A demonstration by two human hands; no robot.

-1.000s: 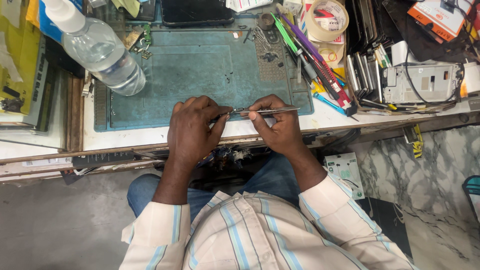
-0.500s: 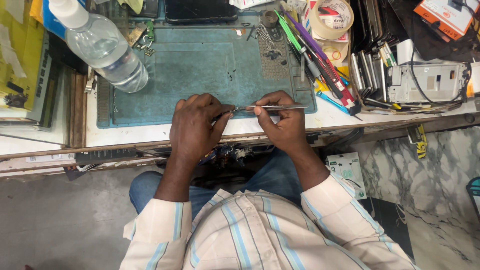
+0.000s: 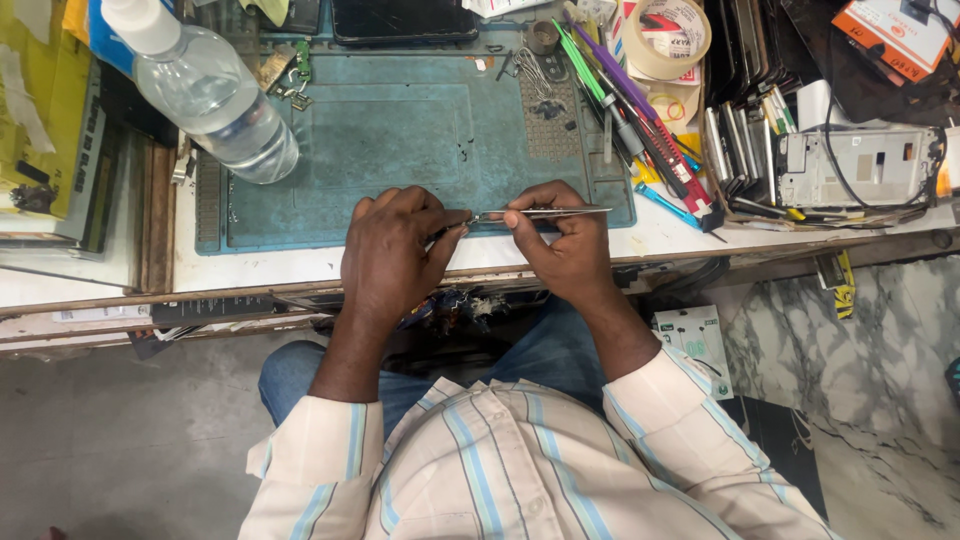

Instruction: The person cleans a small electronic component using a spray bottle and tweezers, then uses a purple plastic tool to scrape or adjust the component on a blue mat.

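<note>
At near edge of teal work mat: tweezers pinched in right hand, long axis sideways, tips toward left hand; left fingers closed on small part, unidentifiable.

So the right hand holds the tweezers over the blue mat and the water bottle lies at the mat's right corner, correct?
Not quite. The head view shows the bottle at the mat's left corner, not right. The right hand does hold the tweezers over the mat.

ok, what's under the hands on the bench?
The teal work mat lies under both hands. Right hand holds metal tweezers; whatever the left hand pinches is hidden by its fingers.
</note>
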